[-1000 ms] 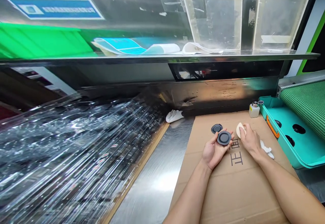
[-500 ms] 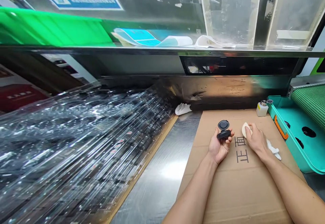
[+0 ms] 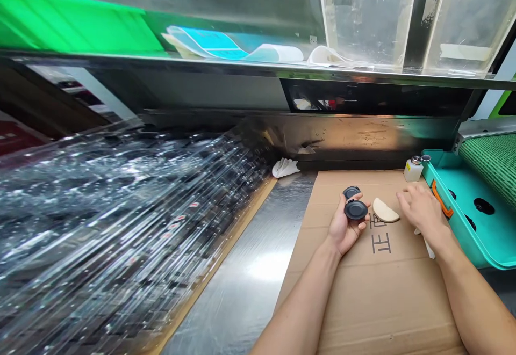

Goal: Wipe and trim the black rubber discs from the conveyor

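A left hand [image 3: 347, 230] curls its fingers [image 3: 366, 203] around two black rubber discs [image 3: 356, 210] above a cardboard sheet [image 3: 382, 301]. The right hand [image 3: 421, 210] hangs empty, fingers spread, beside a cream cloth pad [image 3: 385, 210]. A tilted palm could spill the loose discs.

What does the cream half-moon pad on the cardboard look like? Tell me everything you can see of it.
The cream half-moon pad lies flat on the brown cardboard sheet, just above dark printed characters. It has one straight edge and one rounded edge. Its matte surface could be folded cloth or foam; the picture does not settle which. Only the cardboard touches it: the right hand is apart from it on one side, the left hand on the other.
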Tool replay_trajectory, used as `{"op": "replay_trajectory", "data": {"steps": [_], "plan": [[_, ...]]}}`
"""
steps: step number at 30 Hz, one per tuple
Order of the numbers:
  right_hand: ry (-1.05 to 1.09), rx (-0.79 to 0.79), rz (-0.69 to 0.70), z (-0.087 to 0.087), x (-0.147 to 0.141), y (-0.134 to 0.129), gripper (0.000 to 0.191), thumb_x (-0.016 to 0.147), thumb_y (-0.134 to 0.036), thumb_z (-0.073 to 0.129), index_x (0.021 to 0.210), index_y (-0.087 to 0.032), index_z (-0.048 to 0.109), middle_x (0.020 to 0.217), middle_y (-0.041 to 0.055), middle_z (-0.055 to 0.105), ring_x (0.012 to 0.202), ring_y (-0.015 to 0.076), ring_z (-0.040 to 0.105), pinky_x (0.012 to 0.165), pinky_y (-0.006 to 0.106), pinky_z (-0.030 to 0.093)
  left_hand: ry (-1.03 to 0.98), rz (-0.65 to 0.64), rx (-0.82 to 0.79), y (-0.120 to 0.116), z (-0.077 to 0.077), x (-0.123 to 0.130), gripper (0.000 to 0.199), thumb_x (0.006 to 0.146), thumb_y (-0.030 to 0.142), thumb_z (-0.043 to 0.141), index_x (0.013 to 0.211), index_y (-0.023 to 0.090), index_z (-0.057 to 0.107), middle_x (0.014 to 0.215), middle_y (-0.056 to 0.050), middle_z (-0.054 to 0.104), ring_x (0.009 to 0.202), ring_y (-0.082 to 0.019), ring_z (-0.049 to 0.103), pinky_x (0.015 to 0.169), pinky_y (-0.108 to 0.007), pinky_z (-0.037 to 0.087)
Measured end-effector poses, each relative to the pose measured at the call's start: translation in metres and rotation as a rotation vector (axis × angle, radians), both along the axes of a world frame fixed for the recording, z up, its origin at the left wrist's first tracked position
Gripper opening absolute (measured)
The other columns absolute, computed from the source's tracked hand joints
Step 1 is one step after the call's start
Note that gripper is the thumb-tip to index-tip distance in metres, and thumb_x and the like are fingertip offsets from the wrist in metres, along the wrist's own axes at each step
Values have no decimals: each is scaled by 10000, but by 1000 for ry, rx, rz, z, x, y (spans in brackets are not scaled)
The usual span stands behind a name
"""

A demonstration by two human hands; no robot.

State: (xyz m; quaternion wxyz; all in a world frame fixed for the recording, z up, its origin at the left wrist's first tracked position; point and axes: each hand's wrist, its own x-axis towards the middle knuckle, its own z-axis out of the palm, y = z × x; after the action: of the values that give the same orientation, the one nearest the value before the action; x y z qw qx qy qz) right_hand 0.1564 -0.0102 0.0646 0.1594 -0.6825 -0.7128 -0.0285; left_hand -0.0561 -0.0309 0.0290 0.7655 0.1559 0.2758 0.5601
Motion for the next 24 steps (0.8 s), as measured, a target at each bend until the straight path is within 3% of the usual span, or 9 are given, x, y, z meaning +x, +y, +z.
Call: {"op": "replay_trajectory", "data": {"steps": [3, 6, 8, 9, 12, 15, 19, 24], "plan": [[-101, -242, -100, 9, 24, 1, 326, 813, -497, 655, 952, -207, 709, 960, 123, 703, 911, 287, 641, 718, 333, 414, 127, 44, 20, 0, -1, 4, 515, 891, 669, 484, 1141, 228, 576, 963, -99, 696, 594, -156, 658, 413, -193, 393], [-153, -375, -35, 7, 34, 3, 156, 720, -321, 731, 796, -188, 702, 869, 116, 712, 836, 265, 653, 665, 304, 398, 170, 44, 36, -1, 0, 6, 538, 884, 676, 491, 1157, 222, 579, 993, -111, 699, 607, -162, 671, 419, -196, 395], [-52, -334, 99, 6, 30, 4, 56, 770, -223, 655, 741, -189, 688, 810, 83, 711, 789, 218, 651, 656, 278, 394, 147, 12, 40, -2, 2, 6, 526, 918, 640, 456, 1182, 203, 581, 997, -131, 705, 609, -164, 668, 419, -201, 397], [45, -287, 180, 7, 26, 3, 104, 811, -212, 607, 751, -192, 689, 788, 62, 709, 765, 194, 647, 656, 266, 397, 126, -10, 46, -2, 2, 6, 510, 938, 608, 435, 1195, 191, 580, 994, -140, 709, 608, -165, 665, 418, -204, 398], [392, -135, 387, 10, 5, -2, 231, 916, -291, 496, 868, -198, 702, 828, 29, 715, 761, 163, 645, 682, 242, 438, 114, -70, 70, -3, 1, 9, 453, 966, 507, 414, 1197, 156, 583, 954, -149, 720, 571, -156, 639, 391, -204, 368], [605, -4, 486, 5, -21, -11, 268, 946, -346, 486, 932, -201, 711, 939, 44, 719, 865, 171, 654, 777, 247, 478, 267, -72, 123, -5, -7, 18, 464, 945, 531, 446, 1075, 124, 627, 770, -110, 710, 451, -127, 569, 342, -191, 300], [602, 90, 517, -16, -47, -20, 240, 971, -360, 512, 990, -226, 711, 975, 52, 699, 939, 174, 634, 847, 251, 469, 495, -51, 189, -8, -17, 29, 547, 878, 646, 504, 837, 120, 650, 502, -46, 600, 357, -128, 517, 325, -200, 311], [452, 85, 426, -29, -51, -23, 273, 987, -424, 510, 916, -221, 680, 920, 40, 664, 841, 162, 611, 759, 235, 441, 486, -36, 148, -8, -18, 29, 556, 854, 661, 525, 813, 121, 648, 510, -36, 602, 373, -147, 550, 321, -213, 351]]}}
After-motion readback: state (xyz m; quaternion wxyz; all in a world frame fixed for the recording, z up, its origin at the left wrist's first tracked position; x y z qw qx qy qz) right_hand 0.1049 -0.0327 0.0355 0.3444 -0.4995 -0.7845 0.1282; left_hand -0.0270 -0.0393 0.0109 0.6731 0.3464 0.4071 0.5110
